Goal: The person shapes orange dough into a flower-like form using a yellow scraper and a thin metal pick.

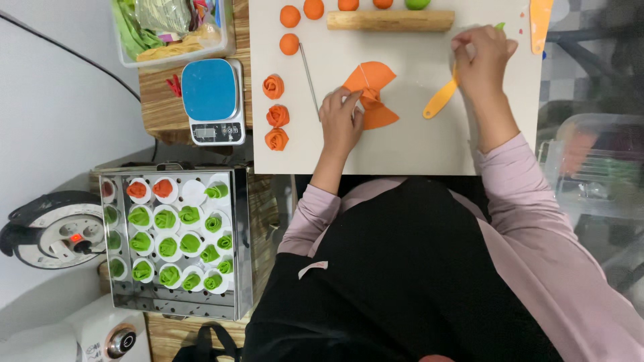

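My left hand [341, 117] pinches the middle of a flat orange dough piece [371, 94] folded like a fan on the white work mat [416, 144]. My right hand [481, 59] grips the handle end of a yellow-orange plastic scraper [439, 99] whose blade rests on the mat to the right of the dough. A thin metal rod [309, 80] lies just left of my left hand. Three finished orange dough roses [276, 114] stand in a column near the mat's left edge.
A wooden rolling pin [390, 20] and several orange dough balls [290, 16] sit at the mat's far side, with a green ball [417, 3]. A blue kitchen scale [212, 99] stands left of the mat. A metal steamer tray [176, 243] holds several green and two orange roses.
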